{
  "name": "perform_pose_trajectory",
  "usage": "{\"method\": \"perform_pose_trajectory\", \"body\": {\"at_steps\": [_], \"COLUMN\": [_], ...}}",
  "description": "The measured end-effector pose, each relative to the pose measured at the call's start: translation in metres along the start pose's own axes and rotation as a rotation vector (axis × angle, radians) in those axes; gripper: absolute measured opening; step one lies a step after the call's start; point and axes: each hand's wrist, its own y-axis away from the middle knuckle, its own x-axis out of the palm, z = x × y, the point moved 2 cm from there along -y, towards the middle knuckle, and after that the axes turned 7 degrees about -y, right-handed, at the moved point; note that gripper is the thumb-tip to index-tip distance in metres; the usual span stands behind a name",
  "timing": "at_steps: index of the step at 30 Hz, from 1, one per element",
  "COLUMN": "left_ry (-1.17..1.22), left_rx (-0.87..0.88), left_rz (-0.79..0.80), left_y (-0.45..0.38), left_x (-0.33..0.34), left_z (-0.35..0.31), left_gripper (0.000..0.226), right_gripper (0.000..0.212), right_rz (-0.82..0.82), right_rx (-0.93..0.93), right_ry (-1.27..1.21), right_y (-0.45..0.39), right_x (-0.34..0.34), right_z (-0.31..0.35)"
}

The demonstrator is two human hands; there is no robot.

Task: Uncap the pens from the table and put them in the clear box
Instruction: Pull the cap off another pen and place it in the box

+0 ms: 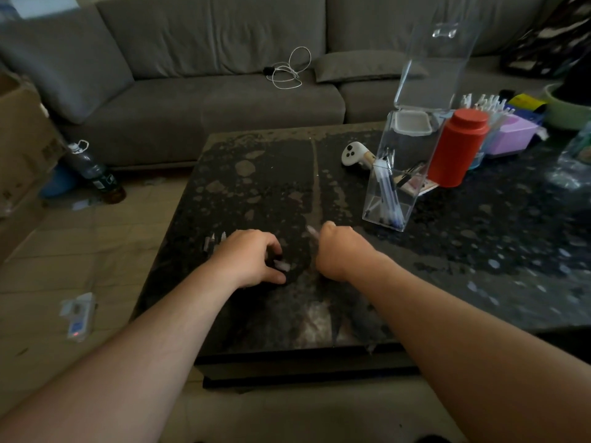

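Note:
My left hand [252, 259] rests low on the dark table, fingers curled around a small pale pen cap [282, 266]. Beside it my right hand [335, 251] is a fist gripping a pen [312, 232], whose pale end sticks out up and to the left. Two or three loose caps [215, 242] lie just left of my left hand. The clear box [396, 174] stands to the right with its lid raised, and several pens [388, 199] lean inside it.
A red canister [457, 148] stands right of the box, and a white controller [353, 154] lies to the left of it. Purple and yellow items crowd the table's far right. A grey sofa with a white cable runs behind. A bottle stands on the floor at left.

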Motion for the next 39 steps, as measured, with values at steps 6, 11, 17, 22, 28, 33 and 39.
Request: {"method": "perform_pose_trajectory", "body": {"at_steps": [6,11,17,22,28,33,39], "left_ry": [0.016,-0.071,-0.006,-0.006,0.167,0.399,0.42], "left_rx": [0.043,0.17,0.18,0.219,0.175,0.08,0.031], "left_rz": [-0.015,-0.009,0.035,0.042,-0.044,-0.14,-0.234], "left_y": [-0.002,-0.004,-0.004,-0.005,-0.009,-0.003,0.0], "left_x": [0.006,0.006,0.009,0.016,0.012,0.001,-0.005], "left_z": [-0.011,-0.018,-0.027,-0.031,-0.029,-0.022,-0.011], "left_gripper": [0.045,0.043,0.016,0.031,0.033,0.017,0.011], "right_gripper": [0.044,0.046,0.036,0.031,0.02,0.019,0.032], "right_rz": [0.004,0.02,0.002,-0.021,-0.034,-0.057,-0.089], "right_rx": [0.032,0.024,-0.059,-0.053,-0.021,-0.035,-0.157], "right_ry": [-0.076,-0.117,-0.099,-0.084,-0.038,-0.043,-0.039], "right_y": [-0.002,-0.003,-0.005,-0.006,-0.011,-0.009,-0.002], "right_x": [-0.006,-0.013,-0.011,-0.013,-0.016,-0.024,-0.028], "right_z": [-0.013,-0.02,-0.023,-0.024,-0.031,-0.032,-0.03]}}
